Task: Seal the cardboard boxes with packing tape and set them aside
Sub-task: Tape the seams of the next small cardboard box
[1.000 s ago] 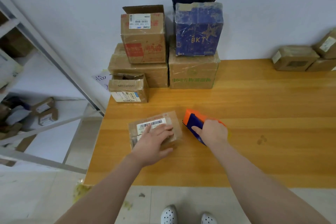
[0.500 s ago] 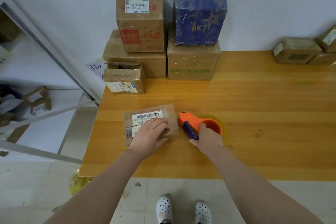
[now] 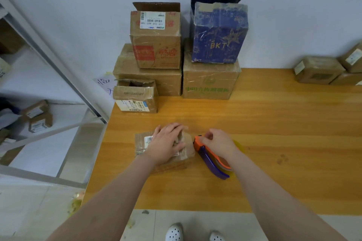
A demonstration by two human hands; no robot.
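The left hand (image 3: 166,143) lies palm down on the small cardboard box (image 3: 140,146), fingers spread and fairly straight, the tips reaching its far edge at 12 o'clock. It covers most of the lid. Only the box's 9 o'clock strip, part of a barcode label (image 3: 148,140) and the 3 o'clock corner show, so any tape over the seam cannot be made out.

The right hand (image 3: 218,143), just beside at 3 o'clock, curls over the nose of the orange-and-purple tape dispenser (image 3: 210,163). Its fingertips are blurred and hide the cutter, so whether they pinch a tape end cannot be told. The dispenser's nose is just beside the box's 3 o'clock side, and its handle points toward 5 o'clock. Both forearms reach in from 6 o'clock.

The box sits near the 9 o'clock edge of the table (image 3: 274,123), well apart from the stacked cartons (image 3: 156,45) at 12 o'clock. Bare wood runs from the dispenser toward 3 o'clock, up to the parcels (image 3: 317,69) at 2 o'clock, which the frame cuts off.
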